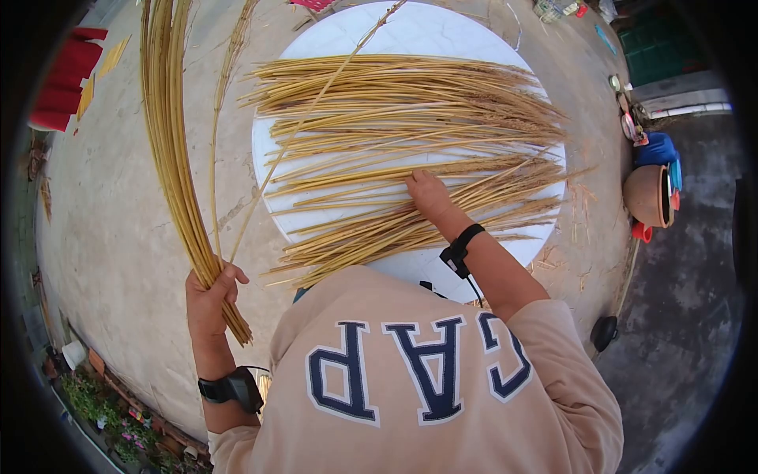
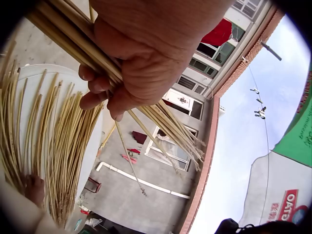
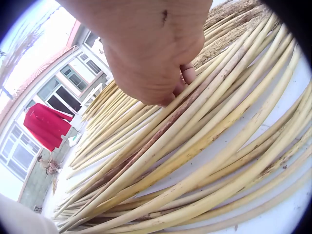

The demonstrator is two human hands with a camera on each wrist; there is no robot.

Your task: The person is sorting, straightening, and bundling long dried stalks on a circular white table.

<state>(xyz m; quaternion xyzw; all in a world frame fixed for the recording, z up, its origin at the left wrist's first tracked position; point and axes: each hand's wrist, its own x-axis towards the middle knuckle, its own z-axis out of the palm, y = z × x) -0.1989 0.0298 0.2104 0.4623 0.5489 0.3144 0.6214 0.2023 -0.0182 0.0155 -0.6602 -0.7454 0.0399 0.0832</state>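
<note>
My left hand (image 1: 211, 299) grips a thick bundle of long yellow stalks (image 1: 170, 150) near its lower ends, off the table's left side. Two thinner stalks slant away from that same hand; in the left wrist view, the fingers (image 2: 95, 87) curl round the bundle (image 2: 68, 36). Over the middle of the round white table, my right hand (image 1: 433, 199) is down among loose stalks (image 1: 355, 178). Its fingers (image 3: 187, 73) curl in at the stalks (image 3: 195, 117) in the right wrist view, their tips partly hidden.
The white table (image 1: 426, 24) carries several rows of stalks with feathery ends at the right. A clay pot (image 1: 647, 195) and a blue item (image 1: 657, 148) stand on the ground to the right. Flowering plants (image 1: 103, 411) line the lower left.
</note>
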